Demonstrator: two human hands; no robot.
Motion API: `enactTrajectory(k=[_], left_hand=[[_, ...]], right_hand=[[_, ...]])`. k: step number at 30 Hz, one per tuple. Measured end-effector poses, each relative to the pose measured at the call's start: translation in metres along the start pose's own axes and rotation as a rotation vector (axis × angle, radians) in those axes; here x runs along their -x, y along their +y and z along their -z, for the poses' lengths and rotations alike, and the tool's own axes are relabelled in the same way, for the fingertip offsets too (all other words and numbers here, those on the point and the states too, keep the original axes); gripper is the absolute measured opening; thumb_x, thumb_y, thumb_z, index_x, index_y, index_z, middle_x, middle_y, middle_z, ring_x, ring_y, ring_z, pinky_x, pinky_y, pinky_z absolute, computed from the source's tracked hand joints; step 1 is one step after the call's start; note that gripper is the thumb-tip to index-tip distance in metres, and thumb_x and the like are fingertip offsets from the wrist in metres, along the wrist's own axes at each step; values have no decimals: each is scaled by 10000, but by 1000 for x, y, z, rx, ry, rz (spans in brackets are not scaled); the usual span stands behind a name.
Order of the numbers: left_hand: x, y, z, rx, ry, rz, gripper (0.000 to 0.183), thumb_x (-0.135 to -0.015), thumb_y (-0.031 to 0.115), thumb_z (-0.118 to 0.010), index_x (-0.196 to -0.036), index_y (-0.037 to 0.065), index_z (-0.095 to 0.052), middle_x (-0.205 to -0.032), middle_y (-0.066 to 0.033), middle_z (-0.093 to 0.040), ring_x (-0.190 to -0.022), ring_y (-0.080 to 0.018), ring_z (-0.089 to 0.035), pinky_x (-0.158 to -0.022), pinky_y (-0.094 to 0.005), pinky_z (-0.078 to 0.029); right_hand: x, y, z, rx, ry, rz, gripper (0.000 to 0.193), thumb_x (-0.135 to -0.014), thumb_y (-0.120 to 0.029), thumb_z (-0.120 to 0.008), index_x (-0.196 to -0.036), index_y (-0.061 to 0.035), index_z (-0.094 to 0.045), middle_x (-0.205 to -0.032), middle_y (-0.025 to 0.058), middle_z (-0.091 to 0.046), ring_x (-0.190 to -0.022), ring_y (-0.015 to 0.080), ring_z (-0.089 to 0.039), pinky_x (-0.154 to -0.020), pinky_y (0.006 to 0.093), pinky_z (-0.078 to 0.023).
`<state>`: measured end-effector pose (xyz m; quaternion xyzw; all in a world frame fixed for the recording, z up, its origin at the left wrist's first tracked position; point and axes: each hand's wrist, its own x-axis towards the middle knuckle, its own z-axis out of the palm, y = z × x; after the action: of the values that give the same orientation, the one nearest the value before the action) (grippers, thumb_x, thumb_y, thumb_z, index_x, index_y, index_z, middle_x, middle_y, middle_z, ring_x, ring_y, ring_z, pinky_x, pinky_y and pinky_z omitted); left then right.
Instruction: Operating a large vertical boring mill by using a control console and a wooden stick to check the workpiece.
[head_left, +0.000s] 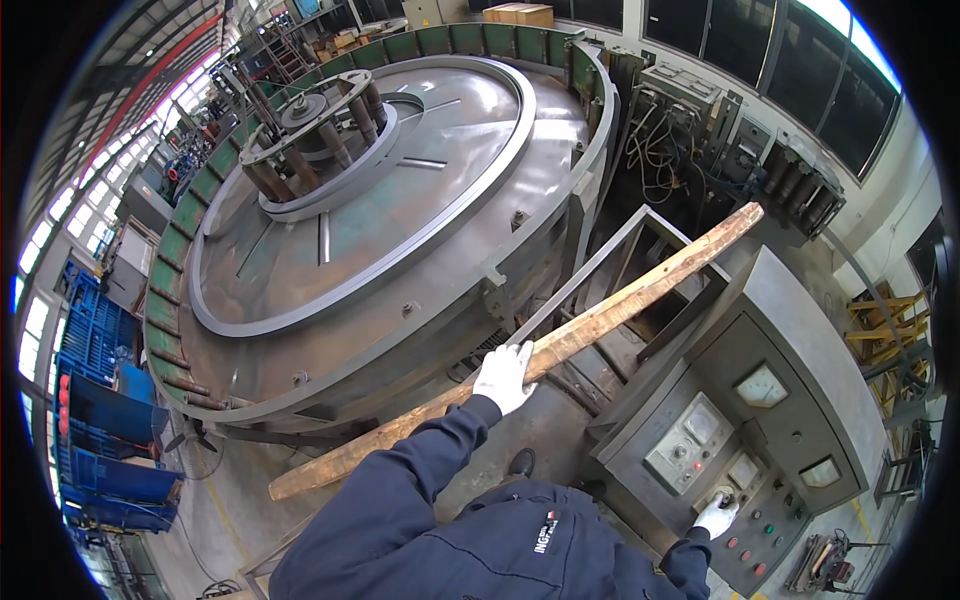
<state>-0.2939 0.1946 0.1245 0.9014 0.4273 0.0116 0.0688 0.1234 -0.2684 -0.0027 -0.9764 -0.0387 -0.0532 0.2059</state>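
My left hand (505, 380), in a white glove, is closed over the middle of a long rough wooden beam (630, 300). The beam slants from low on the left up to the right, between me and a big round machine. At the lower right, my right hand (716, 516), also gloved in white, reaches to a grey control console (640, 450). Its fingers are pinched on a knob (727, 496) on the sloped panel, partly hidden by the glove. Around it are red and green push buttons (768, 529) and several dial gauges (762, 386).
The round machine (450, 200) carries a wide metal turntable with a raised ring, inside a green-lined rim. A metal frame (645, 215) stands beside the beam. Cabled equipment (680, 120) lines the far right wall. Blue racks (100, 390) stand left; yellow steps (885, 325) stand right.
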Motion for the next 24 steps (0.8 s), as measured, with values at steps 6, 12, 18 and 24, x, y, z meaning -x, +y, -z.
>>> enactTrajectory(k=[6,12,18,24], left_hand=[[-1,-1,-2,-5,3,-5,911,-905,464,-783,-1597,-34,-463,-1391,-228,-635,-1222,-378,-607,-1044,-482,-501],[-1,1,-2,-16,17,-8,909,-904,457,-787,-1602,-27,-461,-1376,-210,-638,-1215,-365,-603,-1022,-474,-500],[0,4,8,13,-7,15,910,-864,444,-824,-1567,-36,-501,-1341,-218,-659,-1203,-375,-622,-1030,-486,-512],[-3,3,0,-9,22,-11,923,-873,458,-819,-1579,-39,-492,-1392,-222,-649,-1216,-373,-618,-1035,-481,-510]], right_hand=[[0,4,-2,-11,14,16,536,-1018,-335,-744,-1389,43,-660,-1301,263,-733,-1214,413,-697,-1072,463,-527],[-1,5,-2,22,32,23,498,-1025,-315,-738,-1387,22,-679,-1297,226,-738,-1219,386,-695,-1074,450,-523],[-3,0,-2,55,-43,-35,595,-1026,-360,-743,-1438,57,-642,-1421,276,-694,-1335,388,-663,-1131,447,-509],[1,4,-6,-45,93,30,388,-995,-247,-758,-1281,12,-716,-1246,230,-765,-1180,396,-721,-1043,462,-549]])
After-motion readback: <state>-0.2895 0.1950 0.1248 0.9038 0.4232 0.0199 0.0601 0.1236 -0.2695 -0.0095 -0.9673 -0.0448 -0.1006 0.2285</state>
